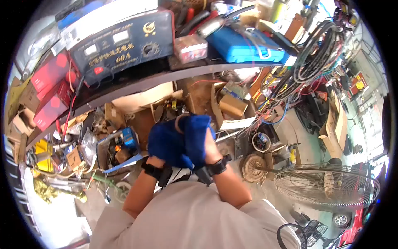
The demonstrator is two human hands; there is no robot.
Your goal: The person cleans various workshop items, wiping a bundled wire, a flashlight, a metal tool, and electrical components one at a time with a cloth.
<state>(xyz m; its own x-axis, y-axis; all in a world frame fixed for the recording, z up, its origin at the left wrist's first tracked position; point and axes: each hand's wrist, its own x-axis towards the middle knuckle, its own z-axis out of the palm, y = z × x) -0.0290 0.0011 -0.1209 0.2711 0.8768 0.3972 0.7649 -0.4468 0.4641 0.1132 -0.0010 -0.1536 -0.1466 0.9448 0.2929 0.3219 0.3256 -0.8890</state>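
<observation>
Blue cloth (168, 143) is covering most of the left hand (156, 161) and right hand (210, 146), the 60A charger (124, 50) sitting at its eleven o'clock; hidden fingers are leaving both grips unreadable; handling's underway, no finish showing.

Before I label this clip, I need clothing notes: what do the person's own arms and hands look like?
Both forearms are bare below short, pale sleeves. Each wrist has a black strap with a dark, blocky attachment. The hands are mostly hidden.
</observation>
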